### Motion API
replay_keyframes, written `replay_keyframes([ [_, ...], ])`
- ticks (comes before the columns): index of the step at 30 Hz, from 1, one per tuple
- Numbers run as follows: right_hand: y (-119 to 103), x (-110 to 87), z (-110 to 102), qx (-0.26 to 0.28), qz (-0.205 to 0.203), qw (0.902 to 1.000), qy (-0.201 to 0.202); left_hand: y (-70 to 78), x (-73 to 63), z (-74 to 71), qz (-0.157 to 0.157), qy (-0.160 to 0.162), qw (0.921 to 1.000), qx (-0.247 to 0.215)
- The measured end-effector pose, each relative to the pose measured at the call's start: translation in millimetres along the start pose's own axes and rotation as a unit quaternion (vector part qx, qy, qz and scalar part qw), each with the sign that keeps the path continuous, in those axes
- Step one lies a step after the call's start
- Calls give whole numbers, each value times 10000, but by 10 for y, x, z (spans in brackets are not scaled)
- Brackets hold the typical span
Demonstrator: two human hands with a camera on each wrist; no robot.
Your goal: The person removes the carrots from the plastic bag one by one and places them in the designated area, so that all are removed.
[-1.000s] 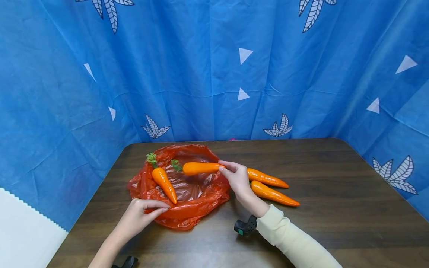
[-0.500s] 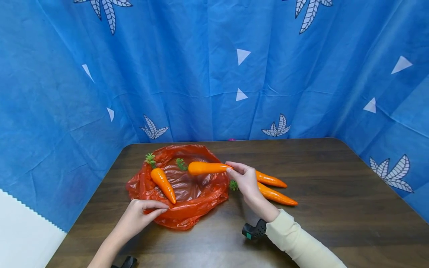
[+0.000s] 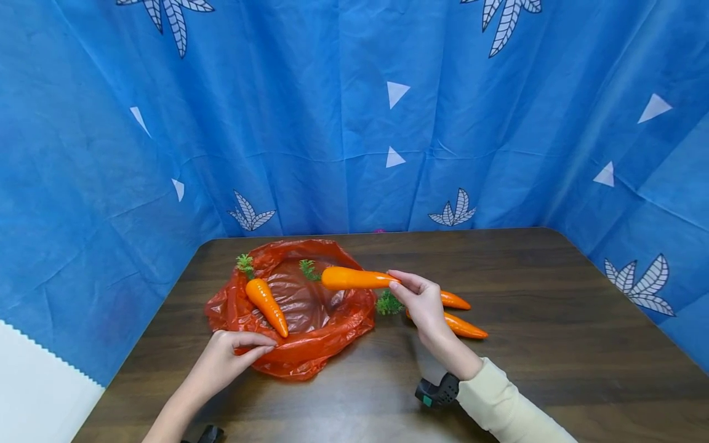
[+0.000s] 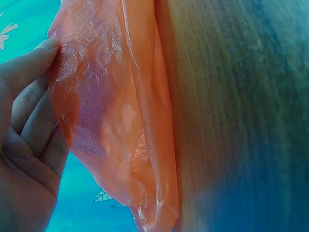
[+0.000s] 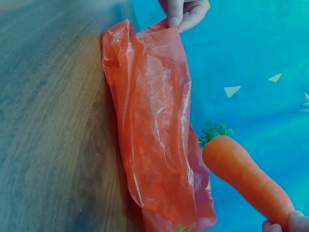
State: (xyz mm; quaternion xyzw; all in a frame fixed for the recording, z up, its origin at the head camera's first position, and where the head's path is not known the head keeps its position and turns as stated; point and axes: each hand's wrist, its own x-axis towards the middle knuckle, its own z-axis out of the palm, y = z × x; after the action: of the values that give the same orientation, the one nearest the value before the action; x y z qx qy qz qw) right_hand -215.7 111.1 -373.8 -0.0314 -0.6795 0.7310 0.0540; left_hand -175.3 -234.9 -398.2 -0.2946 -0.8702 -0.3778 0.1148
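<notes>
A red plastic bag lies with its mouth spread wide on the table. My left hand pinches its near rim between thumb and fingers; the left wrist view shows the thumb tip at the plastic bag's edge. One carrot with a green top lies inside the bag's left part. My right hand pinches another carrot by its thin tip. That carrot is level above the bag's right side, its leafy top pointing left over the opening. Two more carrots lie on the table, partly hidden behind my right hand.
The dark wooden table reaches back to a blue patterned curtain. Green carrot leaves show between the bag and my right hand. A black wrist camera sits under the right wrist.
My right hand has moved to the right with its carrot, whose leafy top shifted from left of the bag's middle toward its centre. The left hand keeps its pinch on the bag.
</notes>
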Motion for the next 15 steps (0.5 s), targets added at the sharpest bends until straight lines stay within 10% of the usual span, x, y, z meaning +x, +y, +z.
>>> replay_keyframes([
  [15,19,-144,-280,319,239,9991,135,-19,-5,20,-17,-29,10000,46],
])
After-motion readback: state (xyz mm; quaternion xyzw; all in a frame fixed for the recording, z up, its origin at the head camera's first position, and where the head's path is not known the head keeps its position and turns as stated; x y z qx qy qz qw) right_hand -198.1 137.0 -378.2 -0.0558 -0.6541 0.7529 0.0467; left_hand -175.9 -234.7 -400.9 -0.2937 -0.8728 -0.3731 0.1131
